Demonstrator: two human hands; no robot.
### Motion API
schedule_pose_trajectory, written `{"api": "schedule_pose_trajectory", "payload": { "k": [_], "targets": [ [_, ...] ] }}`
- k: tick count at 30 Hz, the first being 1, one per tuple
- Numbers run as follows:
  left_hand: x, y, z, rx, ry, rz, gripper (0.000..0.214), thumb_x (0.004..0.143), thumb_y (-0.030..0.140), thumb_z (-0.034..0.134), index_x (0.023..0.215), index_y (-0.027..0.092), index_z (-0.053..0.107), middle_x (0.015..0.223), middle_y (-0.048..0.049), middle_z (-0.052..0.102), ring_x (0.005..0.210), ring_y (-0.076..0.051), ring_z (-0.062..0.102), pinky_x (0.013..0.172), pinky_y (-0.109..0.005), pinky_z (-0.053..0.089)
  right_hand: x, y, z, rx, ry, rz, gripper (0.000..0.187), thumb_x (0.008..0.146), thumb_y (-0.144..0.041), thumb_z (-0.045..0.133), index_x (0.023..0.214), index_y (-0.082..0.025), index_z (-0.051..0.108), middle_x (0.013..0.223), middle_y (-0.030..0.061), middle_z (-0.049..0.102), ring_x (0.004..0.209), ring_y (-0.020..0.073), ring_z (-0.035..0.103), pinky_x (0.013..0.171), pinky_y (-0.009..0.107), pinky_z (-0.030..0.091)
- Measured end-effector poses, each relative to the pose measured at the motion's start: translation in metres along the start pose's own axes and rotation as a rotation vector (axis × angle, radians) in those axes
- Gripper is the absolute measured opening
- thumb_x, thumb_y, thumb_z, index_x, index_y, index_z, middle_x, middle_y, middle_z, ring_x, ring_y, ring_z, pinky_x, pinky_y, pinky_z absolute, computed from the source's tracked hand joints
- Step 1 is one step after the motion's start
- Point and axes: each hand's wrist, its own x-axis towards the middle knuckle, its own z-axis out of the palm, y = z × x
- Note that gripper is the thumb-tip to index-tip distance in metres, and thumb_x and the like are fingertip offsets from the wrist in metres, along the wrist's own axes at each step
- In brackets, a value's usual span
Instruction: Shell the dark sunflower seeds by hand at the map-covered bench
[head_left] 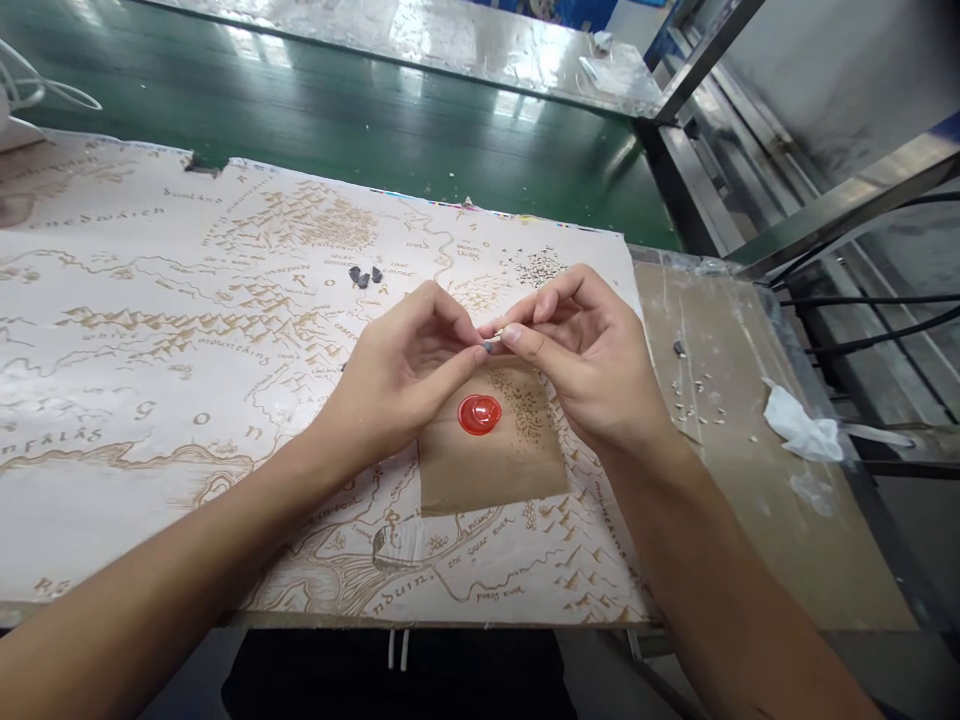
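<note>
My left hand (409,365) and my right hand (581,345) meet fingertip to fingertip above the table, both pinched. Between them is a tiny grey piece (488,347) and what looks like a thin pale stick held by the right fingers. Just below the fingertips a small red round cap (479,414) lies on a brown paper patch (491,465) taped onto the map-printed table cover (187,350). A scatter of tiny specks lies on the brown patch beside the cap.
Three small dark grey pieces (364,275) lie on the map cover behind my hands. A heap of tiny pale bits (538,266) sits at the far right of the cover. A crumpled white tissue (802,425) lies near the right edge. A green conveyor belt (337,110) runs behind.
</note>
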Motion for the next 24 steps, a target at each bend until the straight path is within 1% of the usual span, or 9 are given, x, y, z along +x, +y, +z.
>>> {"api": "schedule_pose_trajectory", "payload": {
  "k": [6,12,17,24],
  "targets": [
    [0.0003,0.0002,0.0008,-0.036,0.019,-0.03,0.024,0.098,0.031,0.091,0.098,0.023,0.068,0.103,-0.0044,0.079,0.095,-0.02,0.079,0.092,-0.037,0.068,-0.0013,-0.0014,0.0013,-0.036,-0.007,-0.025,0.041,0.092,-0.039,0.097,0.092,-0.03,0.057,0.099,0.001,0.08,0.098,0.0246,0.083,0.095,0.047,0.074],
    [-0.0002,0.0009,0.0025,-0.049,0.021,-0.03,0.025,0.098,0.03,0.091,0.098,0.023,0.067,0.102,-0.0037,0.078,0.095,-0.019,0.079,0.091,-0.036,0.068,-0.0012,-0.0013,0.0016,-0.011,-0.009,-0.019,0.041,0.09,-0.037,0.099,0.09,-0.031,0.058,0.098,-0.0001,0.082,0.097,0.0239,0.083,0.094,0.047,0.074],
    [-0.0001,-0.0002,0.0021,-0.054,0.028,-0.036,0.028,0.095,0.03,0.094,0.097,0.023,0.067,0.101,-0.0034,0.078,0.093,-0.019,0.078,0.09,-0.036,0.068,-0.0008,-0.0023,0.0005,-0.033,-0.02,-0.03,0.043,0.089,-0.038,0.1,0.089,-0.031,0.058,0.099,0.0,0.083,0.096,0.0236,0.083,0.095,0.047,0.073],
    [0.0001,-0.001,0.0026,-0.036,0.031,-0.01,0.023,0.098,0.024,0.089,0.097,0.022,0.066,0.1,-0.003,0.077,0.091,-0.017,0.078,0.085,-0.032,0.067,-0.0024,-0.0027,0.003,-0.039,-0.008,-0.039,0.041,0.089,-0.031,0.099,0.089,-0.028,0.058,0.098,0.0018,0.084,0.095,0.0223,0.083,0.091,0.042,0.072]
  ]
}}
